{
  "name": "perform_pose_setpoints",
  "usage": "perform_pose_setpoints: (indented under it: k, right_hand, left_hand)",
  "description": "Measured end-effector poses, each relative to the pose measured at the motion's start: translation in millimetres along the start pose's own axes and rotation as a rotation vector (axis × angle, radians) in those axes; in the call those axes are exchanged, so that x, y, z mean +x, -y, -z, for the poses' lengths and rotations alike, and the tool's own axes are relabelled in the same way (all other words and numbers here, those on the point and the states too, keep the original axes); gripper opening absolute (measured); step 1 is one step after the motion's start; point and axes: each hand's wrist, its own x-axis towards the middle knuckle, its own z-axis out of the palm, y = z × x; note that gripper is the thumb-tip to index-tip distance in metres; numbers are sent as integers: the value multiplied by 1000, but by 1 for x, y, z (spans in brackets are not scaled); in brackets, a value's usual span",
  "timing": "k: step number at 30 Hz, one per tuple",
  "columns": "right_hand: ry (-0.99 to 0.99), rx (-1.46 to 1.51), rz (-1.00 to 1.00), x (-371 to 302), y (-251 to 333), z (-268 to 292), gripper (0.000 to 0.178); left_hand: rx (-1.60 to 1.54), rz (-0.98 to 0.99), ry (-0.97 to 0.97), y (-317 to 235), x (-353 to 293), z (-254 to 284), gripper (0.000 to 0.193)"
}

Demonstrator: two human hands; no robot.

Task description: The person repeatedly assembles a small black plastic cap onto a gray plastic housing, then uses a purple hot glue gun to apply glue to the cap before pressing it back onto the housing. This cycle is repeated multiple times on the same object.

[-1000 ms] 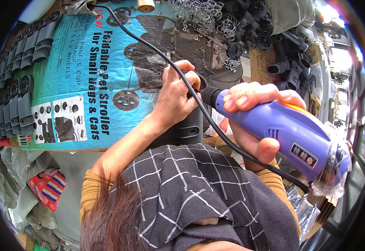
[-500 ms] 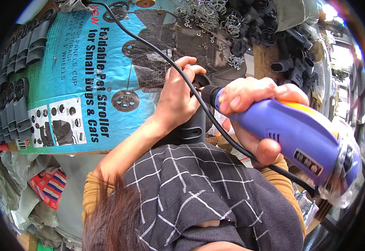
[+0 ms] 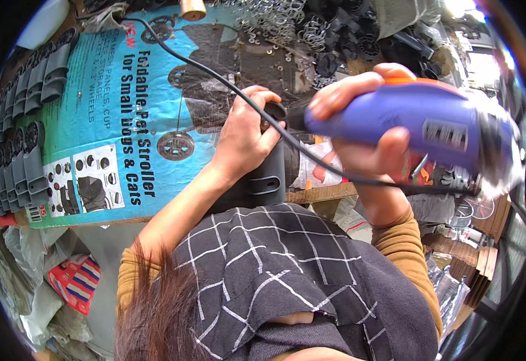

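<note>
My left hand is wrapped round a dark grey plastic part, which has a rounded upper end and a slot near its lower end. It rests at the near edge of the bench. My right hand grips a blue-purple corded electric screwdriver with an orange strip on top and clear wrap round its rear. Its black nose points left toward the part's upper end, close to my left fingers. Motion smears the tool, so whether the tip touches the part cannot be told. The black cord crosses in front of my left hand.
Printed blue cardboard covers the bench. Rows of similar grey parts line its left side. Metal rings and springs and black plastic pieces are heaped at the back. Plastic bags lie below left.
The screwdriver has tipped up to a more level position, its rear rising and its nose drawing slightly back from the part. My left hand keeps hold of the grey part, shifted slightly left.
</note>
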Motion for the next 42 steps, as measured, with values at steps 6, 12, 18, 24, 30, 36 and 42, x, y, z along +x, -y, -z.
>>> perform_pose_setpoints:
  k: [6, 12, 18, 24, 30, 36, 42]
  right_hand:
    - [-590, -818, -250, -5, -29, 112, 44]
    - [-449, -1515, -326, -51, -83, 177, 58]
    - [-86, -267, -571, -61, -31, 70, 58]
    - [-446, 279, -655, -9, -50, 159, 24]
    - [-952, 39, -263, 96, -51, 340, 48]
    - [-139, -639, -113, 58, -85, 200, 18]
    - [288, -889, 12, 11, -99, 74, 9]
  left_hand:
    - [24, 8, 5, 0, -1, -1, 37]
    - [76, -39, -52, -8, 2, 1, 26]
    - [123, -178, -331, -49, 51, -31, 26]
    - [114, -283, -175, -52, 54, -23, 40]
    - [252, -149, -342, -4, 28, 68, 26]
    - [519, -23, -460, 5, 31, 119, 20]
    - [506, 93, -189, 15, 27, 99, 16]
